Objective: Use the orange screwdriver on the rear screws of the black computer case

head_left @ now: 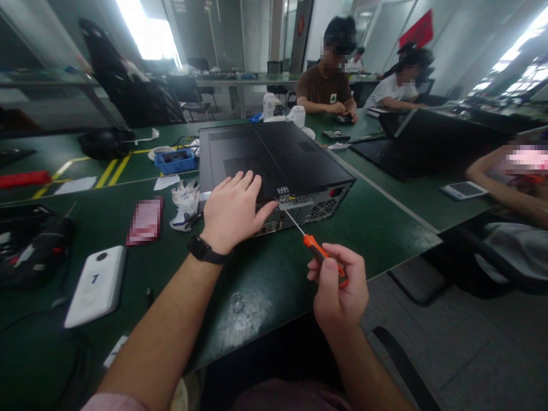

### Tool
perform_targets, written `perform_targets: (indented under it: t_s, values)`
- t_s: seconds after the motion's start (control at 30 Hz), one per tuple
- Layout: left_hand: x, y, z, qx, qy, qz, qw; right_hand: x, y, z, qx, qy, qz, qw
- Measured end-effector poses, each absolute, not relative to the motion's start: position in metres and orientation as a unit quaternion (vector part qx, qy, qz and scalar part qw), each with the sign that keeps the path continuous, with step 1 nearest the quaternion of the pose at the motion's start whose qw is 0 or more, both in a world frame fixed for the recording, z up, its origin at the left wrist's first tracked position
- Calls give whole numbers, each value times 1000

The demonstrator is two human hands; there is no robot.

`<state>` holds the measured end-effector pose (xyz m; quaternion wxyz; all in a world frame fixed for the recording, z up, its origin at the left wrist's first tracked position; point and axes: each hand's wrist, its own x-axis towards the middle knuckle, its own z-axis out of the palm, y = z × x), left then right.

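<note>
Two hands at work: my left hand (233, 212) rests flat and spread on the computer case (274, 151) at twelve o'clock; my right hand (340, 288), at four o'clock, is closed round the screwdriver (315, 248). I judge the case heavy, rigid and slick-topped; steady it by its rear edge.

"What are you wearing on your arms?"

"A slim black wristband (206, 250) with a matte strap, just behind my left hand (233, 212). Both forearms are bare, the right one down to my right hand (340, 291). A pale pink sleeve hem (112, 403) shows near the left elbow."

"And lower down?"

"Dark maroon cloth (295, 397) across my lap."
</note>
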<state>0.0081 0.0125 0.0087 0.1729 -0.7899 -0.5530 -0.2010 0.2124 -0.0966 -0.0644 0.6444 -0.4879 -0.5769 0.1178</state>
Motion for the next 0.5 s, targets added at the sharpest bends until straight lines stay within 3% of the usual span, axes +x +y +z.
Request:
perform_targets:
  t_s: [0.3,0.5]
  values:
    - [7,13,8,-793,-550,-208,162,215,-100,-63,-507,-595,61,621]
    - [8,13,8,-792,-548,-204,175,213,-99,-63,-504,-575,120,633]
